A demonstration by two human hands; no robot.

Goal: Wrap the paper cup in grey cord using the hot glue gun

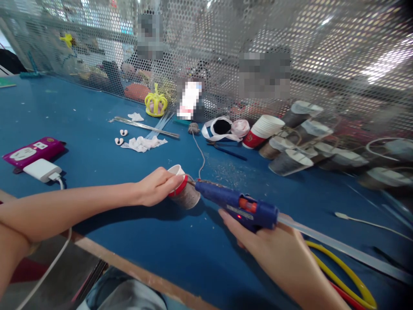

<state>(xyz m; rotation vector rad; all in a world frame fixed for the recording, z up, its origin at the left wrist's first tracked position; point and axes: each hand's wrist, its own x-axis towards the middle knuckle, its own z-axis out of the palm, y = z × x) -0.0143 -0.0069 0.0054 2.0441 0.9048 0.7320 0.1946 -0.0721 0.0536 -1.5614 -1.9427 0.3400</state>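
Note:
My left hand [158, 185] grips a paper cup [185, 196] near its rim, holding it tilted above the blue table. Grey cord covers the cup's lower part, while a red band and white rim show near my fingers. In my right hand [271, 245] is a blue hot glue gun [235, 202] with a small red light lit and a long clear glue stick out of its back. The gun's nozzle is right at the cup's side. A grey string [201, 153] runs from the cup to a small ball of twine [193, 128].
Stacked paper cups [264, 129] and several cord-wrapped cups [290, 161] stand at the right back, by a perforated metal screen [213, 47]. A yellow crown [156, 103], white ribbon roll [219, 128], crumpled tissue [143, 144], purple power strip [35, 150] and white charger [41, 169] lie around.

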